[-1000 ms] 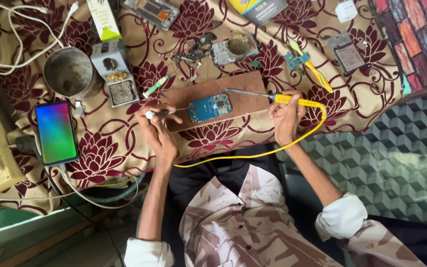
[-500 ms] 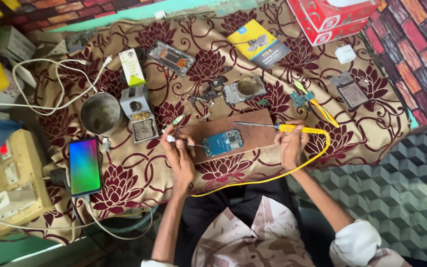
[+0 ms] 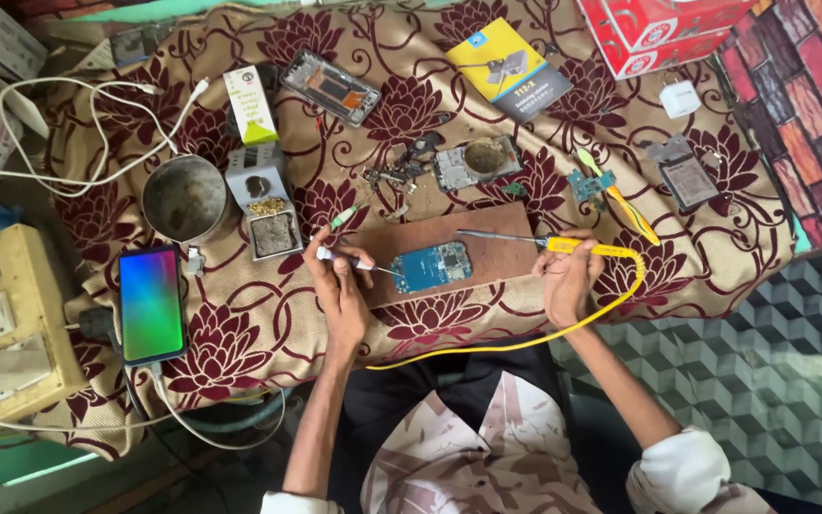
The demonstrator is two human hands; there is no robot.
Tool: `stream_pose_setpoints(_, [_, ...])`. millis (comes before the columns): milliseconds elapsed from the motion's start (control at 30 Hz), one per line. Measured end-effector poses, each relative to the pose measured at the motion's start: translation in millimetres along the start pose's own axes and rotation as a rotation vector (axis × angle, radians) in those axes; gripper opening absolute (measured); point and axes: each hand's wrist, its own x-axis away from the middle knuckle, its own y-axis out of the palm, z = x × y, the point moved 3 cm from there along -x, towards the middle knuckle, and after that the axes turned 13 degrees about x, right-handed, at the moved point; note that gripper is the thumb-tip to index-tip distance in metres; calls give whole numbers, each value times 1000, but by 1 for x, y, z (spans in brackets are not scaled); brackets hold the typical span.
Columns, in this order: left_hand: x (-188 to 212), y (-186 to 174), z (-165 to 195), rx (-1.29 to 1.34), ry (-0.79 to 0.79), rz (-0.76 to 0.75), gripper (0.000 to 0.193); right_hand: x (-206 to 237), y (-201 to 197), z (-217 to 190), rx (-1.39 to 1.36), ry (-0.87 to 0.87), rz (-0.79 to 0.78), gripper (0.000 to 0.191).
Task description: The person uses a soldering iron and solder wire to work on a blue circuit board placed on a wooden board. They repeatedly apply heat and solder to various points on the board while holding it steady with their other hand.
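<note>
At frame centre, the thin, fragile blue circuit board (image 3: pixel 432 266), best held by its edges, lies on a wooden block (image 3: pixel 449 253); the left hand (image 3: pixel 340 286) pinches tweezers (image 3: pixel 359 266), the right hand (image 3: pixel 568 276) grasps a yellow-handled soldering iron (image 3: pixel 563 246).

A tan cloth (image 3: pixel 240 343) patterned with maroon flowers and cream swirls covers the counter. On it, a blue circuit board (image 3: pixel 433 266) lies on a brown wooden board (image 3: pixel 487 249). A soldering iron (image 3: pixel 563 245) has a yellow handle and yellow cord. A phone (image 3: pixel 151 305) glows in a green, blue and pink gradient. Red boxes (image 3: pixel 663 27) sit beside a red, brown and grey brick-pattern mat (image 3: pixel 815 114); the floor (image 3: pixel 782 381) shows grey-green cube tiles.
</note>
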Motion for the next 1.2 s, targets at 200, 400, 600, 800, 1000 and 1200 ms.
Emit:
stream_pose_setpoints(200, [0, 0, 3, 32, 9, -11, 44, 2, -2, 1, 12, 17, -5, 44])
stream_pose_setpoints(400, [3, 2, 7, 10, 4, -18, 47, 6, -4, 3, 23, 4, 76, 41])
stream_pose_setpoints(600, [3, 3, 8, 21, 3, -28, 50, 7, -5, 4, 33, -6, 124, 38])
stream_pose_setpoints(800, [4, 3, 6, -10, 14, -22, 50, 7, -4, 1, 67, -18, 126, 36])
stream_pose_setpoints(1000, [6, 3, 7, -17, 47, -28, 51, 9, -6, -1, 54, -46, 176, 35])
stream_pose_setpoints(1200, [6, 3, 5, -2, 36, -13, 51, 9, -11, 3, 17, -40, 221, 36])
